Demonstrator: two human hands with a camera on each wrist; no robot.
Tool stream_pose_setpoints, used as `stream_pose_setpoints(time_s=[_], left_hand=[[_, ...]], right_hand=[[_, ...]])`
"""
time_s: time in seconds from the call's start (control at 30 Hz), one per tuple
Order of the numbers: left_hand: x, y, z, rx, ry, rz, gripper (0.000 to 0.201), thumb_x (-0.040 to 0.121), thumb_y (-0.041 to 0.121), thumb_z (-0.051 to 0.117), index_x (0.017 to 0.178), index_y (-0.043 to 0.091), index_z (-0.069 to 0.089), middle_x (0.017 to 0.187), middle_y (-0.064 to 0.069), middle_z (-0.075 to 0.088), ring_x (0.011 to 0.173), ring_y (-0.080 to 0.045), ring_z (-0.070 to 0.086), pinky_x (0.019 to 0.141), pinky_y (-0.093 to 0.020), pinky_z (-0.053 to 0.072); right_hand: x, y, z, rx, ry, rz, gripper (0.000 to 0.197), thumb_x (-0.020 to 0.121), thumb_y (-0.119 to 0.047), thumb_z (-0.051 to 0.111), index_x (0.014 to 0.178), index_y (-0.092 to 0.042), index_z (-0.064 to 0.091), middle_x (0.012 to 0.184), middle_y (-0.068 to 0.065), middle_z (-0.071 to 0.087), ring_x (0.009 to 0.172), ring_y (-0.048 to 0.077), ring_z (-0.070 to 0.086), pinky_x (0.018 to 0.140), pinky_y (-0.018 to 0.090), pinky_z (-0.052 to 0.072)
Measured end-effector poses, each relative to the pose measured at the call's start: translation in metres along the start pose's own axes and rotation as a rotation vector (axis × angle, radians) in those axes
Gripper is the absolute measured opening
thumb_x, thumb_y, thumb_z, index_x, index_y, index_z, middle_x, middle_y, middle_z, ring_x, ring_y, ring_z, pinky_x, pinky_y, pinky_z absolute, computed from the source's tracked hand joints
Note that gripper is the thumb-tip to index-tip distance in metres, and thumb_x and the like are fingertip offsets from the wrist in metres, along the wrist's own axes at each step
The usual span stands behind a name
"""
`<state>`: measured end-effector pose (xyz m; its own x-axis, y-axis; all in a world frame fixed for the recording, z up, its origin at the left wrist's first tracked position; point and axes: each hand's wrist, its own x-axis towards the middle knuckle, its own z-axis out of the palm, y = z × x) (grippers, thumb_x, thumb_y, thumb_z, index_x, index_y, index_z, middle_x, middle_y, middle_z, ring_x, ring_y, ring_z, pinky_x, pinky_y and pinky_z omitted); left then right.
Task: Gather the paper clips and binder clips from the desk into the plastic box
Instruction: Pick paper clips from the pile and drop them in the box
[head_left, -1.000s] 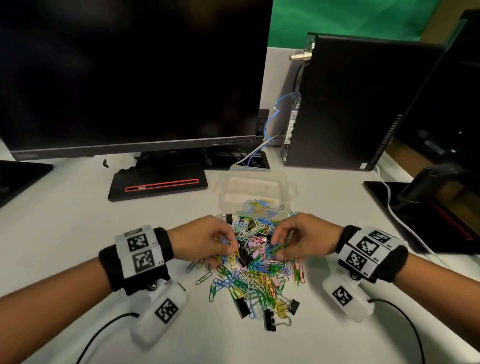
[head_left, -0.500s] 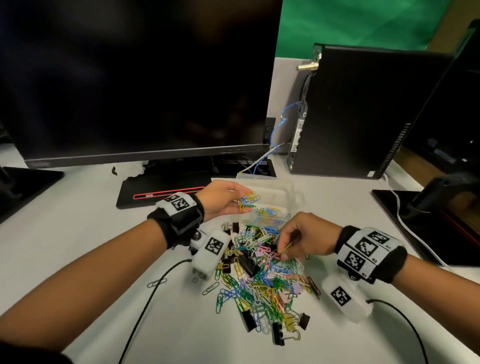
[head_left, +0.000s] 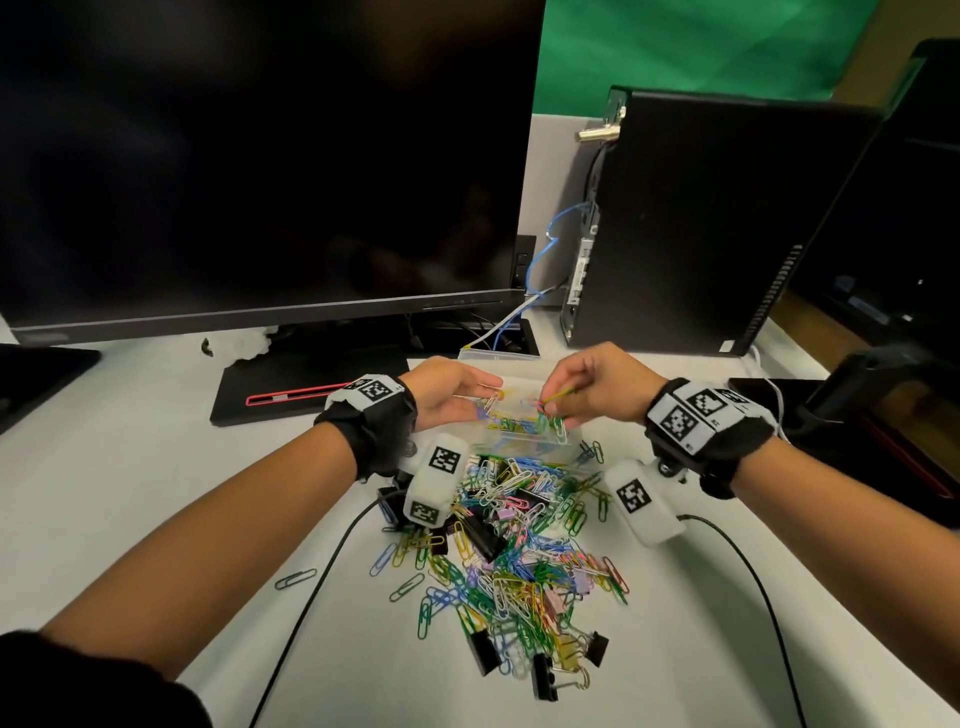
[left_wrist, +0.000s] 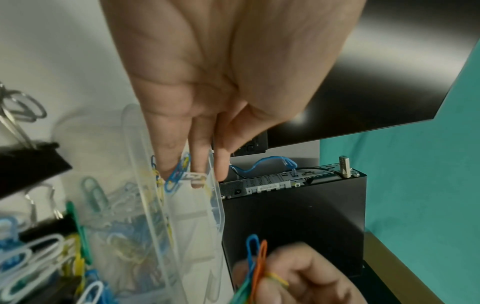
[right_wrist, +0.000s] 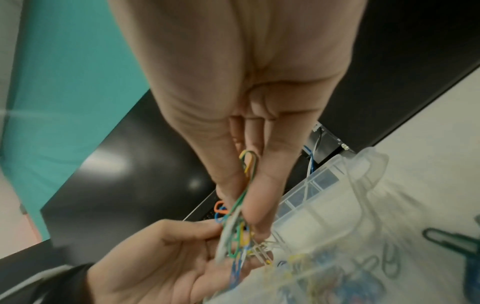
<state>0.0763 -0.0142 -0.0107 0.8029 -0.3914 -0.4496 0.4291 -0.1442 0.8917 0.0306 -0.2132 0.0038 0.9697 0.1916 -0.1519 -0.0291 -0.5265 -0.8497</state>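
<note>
Both forearms reach forward and meet over the plastic box (head_left: 524, 441). The left hand (head_left: 447, 397) hovers at its left side, palm turned inward, fingers straight and loose. The right hand (head_left: 597, 387), at its right side, pinches a bunch of paper clips (head_left: 550, 415) between thumb and fingertips.

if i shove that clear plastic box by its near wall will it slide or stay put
The plastic box would probably slide easily: thin clear walls, only a shallow layer of paper clips inside, smooth desk. It may flex slightly. The loose pile against its near side would scatter.

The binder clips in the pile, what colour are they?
Black bodies with silver wire handles on the binder clips; the head view shows them best.
</note>
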Motion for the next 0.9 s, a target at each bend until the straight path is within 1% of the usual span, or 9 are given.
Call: stream_pose_setpoints(time_s=[0.13,0.33,0.43,0.5,0.63,0.73,0.8,0.83,0.9], left_hand=[[0.000,0.000,-0.007,0.008,-0.048,0.006,0.029,0.098,0.005,0.039,0.118,0.001,0.059,0.134,-0.016,0.053,0.110,-0.026,0.056,0.094,-0.030,0.048],[-0.007,-0.003,-0.016,0.114,-0.085,0.036,0.024,0.097,0.006,0.042,0.098,0.014,0.065,0.129,-0.013,0.056,0.115,-0.027,0.057,0.095,-0.029,0.048],[-0.012,-0.002,-0.015,0.205,-0.074,0.082,0.023,0.095,0.005,0.046,0.095,0.014,0.067,0.117,-0.009,0.063,0.103,-0.024,0.064,0.090,-0.028,0.053],[-0.019,-0.002,-0.014,0.273,-0.083,0.142,0.020,0.094,0.004,0.048,0.091,0.012,0.066,0.102,-0.006,0.067,0.089,-0.018,0.066,0.080,-0.023,0.055],[-0.030,-0.006,-0.004,0.566,-0.153,0.259,0.011,0.089,0.005,0.058,0.089,0.012,0.066,0.083,-0.002,0.064,0.067,-0.007,0.060,0.061,-0.012,0.052],[-0.031,-0.012,0.004,0.891,-0.241,0.322,0.018,0.089,0.011,0.060,0.105,0.009,0.068,0.098,-0.007,0.067,0.070,-0.002,0.058,0.061,-0.006,0.050],[-0.032,-0.015,0.012,1.052,-0.250,0.368,0.024,0.089,0.012,0.059,0.112,0.011,0.067,0.113,-0.006,0.067,0.075,0.002,0.058,0.062,0.001,0.043],[-0.034,-0.016,0.016,1.128,-0.245,0.389,0.027,0.090,0.013,0.058,0.116,0.013,0.066,0.120,-0.004,0.065,0.082,0.000,0.060,0.066,0.001,0.041],[-0.036,-0.019,0.024,1.256,-0.260,0.406,0.031,0.091,0.015,0.057,0.121,0.017,0.063,0.133,-0.001,0.058,0.103,-0.011,0.062,0.084,-0.011,0.041]], right_hand=[[0.021,0.003,0.002,0.046,0.105,0.038,0.013,0.079,0.006,0.066,0.073,-0.005,0.065,0.061,0.001,0.069,0.054,0.004,0.066,0.053,0.015,0.054],[0.045,0.015,0.012,-0.090,0.082,0.123,0.021,0.087,0.003,0.057,0.076,-0.010,0.068,0.084,0.012,0.069,0.066,0.012,0.066,0.064,0.019,0.058],[0.043,0.017,0.013,-0.185,0.029,0.136,0.024,0.091,0.000,0.050,0.090,-0.012,0.070,0.093,0.010,0.067,0.077,0.018,0.064,0.071,0.020,0.056],[0.037,0.017,0.012,-0.245,0.006,0.110,0.027,0.092,0.000,0.047,0.097,-0.013,0.070,0.096,0.010,0.065,0.082,0.017,0.062,0.071,0.019,0.056],[0.014,0.014,0.002,-0.416,0.045,-0.022,0.024,0.086,-0.002,0.057,0.093,-0.019,0.071,0.095,0.001,0.066,0.085,0.017,0.062,0.079,0.028,0.055],[-0.009,0.010,-0.002,-0.570,0.072,-0.064,0.024,0.080,-0.003,0.064,0.078,-0.027,0.066,0.085,-0.003,0.066,0.084,0.018,0.063,0.081,0.030,0.052],[-0.023,0.010,-0.001,-0.653,-0.004,-0.043,0.023,0.079,-0.004,0.064,0.077,-0.027,0.067,0.080,-0.006,0.066,0.078,0.013,0.061,0.078,0.025,0.049],[-0.030,0.011,0.001,-0.695,-0.065,-0.028,0.020,0.079,-0.006,0.065,0.080,-0.026,0.070,0.082,-0.005,0.067,0.078,0.011,0.061,0.077,0.024,0.047],[-0.038,0.015,0.008,-0.790,-0.173,0.015,0.018,0.079,-0.013,0.068,0.094,-0.022,0.072,0.094,-0.002,0.069,0.080,0.010,0.059,0.079,0.022,0.045]])
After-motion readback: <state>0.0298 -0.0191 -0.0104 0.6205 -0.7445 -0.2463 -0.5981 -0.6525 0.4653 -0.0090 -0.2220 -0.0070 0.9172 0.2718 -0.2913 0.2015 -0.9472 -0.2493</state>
